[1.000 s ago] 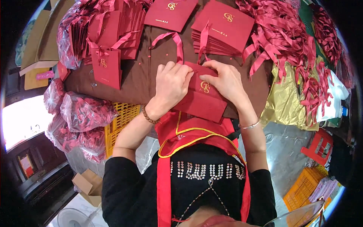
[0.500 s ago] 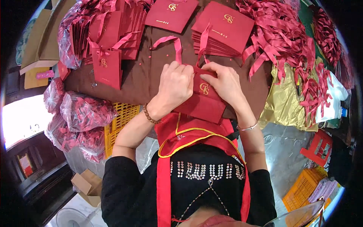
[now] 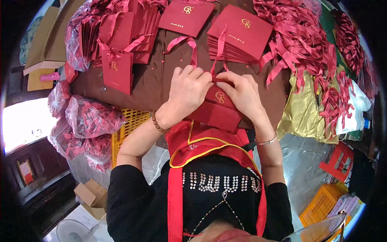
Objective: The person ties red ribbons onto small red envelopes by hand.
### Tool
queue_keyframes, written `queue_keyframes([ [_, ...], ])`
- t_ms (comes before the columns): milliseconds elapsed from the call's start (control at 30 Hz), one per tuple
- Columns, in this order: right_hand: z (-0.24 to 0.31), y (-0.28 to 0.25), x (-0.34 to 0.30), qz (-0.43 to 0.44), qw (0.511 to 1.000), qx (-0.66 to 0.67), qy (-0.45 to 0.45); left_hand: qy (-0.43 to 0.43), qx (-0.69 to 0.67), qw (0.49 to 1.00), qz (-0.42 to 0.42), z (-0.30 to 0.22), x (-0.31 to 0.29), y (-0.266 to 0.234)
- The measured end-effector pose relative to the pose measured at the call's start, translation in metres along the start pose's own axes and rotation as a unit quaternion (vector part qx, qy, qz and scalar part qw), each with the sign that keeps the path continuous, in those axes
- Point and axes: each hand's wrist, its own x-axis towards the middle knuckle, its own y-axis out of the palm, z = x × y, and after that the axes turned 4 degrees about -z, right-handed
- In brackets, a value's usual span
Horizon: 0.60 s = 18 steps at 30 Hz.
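Note:
A small red paper gift bag (image 3: 219, 115) with a gold emblem lies tilted toward me at the table's near edge. My left hand (image 3: 189, 88) is closed in a fist at the bag's upper left; its fingertips are hidden. At the top edge, my right hand (image 3: 244, 92) pinches with thumb and forefinger. A red ribbon (image 3: 193, 50) runs out beyond my left hand onto the table, and another ribbon length (image 3: 221, 44) rises from between the hands. What exactly lies inside the fingers is partly covered.
Beyond my hands lie a flat red bag (image 3: 186, 18) and a stack of bags (image 3: 242, 32). Ribboned bags (image 3: 117, 72) stand left; a ribbon heap (image 3: 298, 36) lies right. Plastic sacks (image 3: 92, 117) and a yellow crate (image 3: 131, 121) sit at the table's left side.
My fingers have drawn closer together at the bag's top edge, the left hand shifting slightly right. The whole scene sits a little further right in view.

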Motion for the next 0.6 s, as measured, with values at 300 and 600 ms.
queue_keyframes([
  [300, 0.017, -0.007, -0.006, 0.005, 0.996, -0.041, -0.073, -0.056, -0.217, 0.971, 0.085, 0.021, 0.018, -0.014],
  [600, 0.019, -0.002, -0.009, 0.003, 0.988, -0.035, -0.149, -0.016, -0.291, 0.834, 0.468, 0.054, 0.058, -0.012],
])
